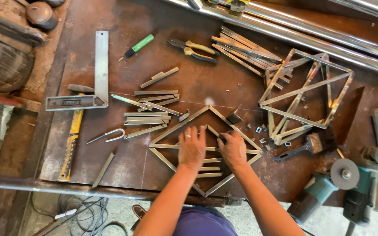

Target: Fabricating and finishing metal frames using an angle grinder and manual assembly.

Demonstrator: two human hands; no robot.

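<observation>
Both hands, left hand (pixel 192 147) flat and open, right hand (pixel 232 150) curled, press the diamond-shaped steel frame (pixel 176 126).

You have one view only, from the camera on your head, looking almost straight down onto the rusty steel workbench (pixel 123 161). It sits close enough that your forearms enter from the bottom edge and your left hand (pixel 192 147) and right hand (pixel 232 150) land near the middle. The bench's near edge and a strip of floor (bottom left) show below; steel tubes (pixel 311 32) cross the far top.
</observation>
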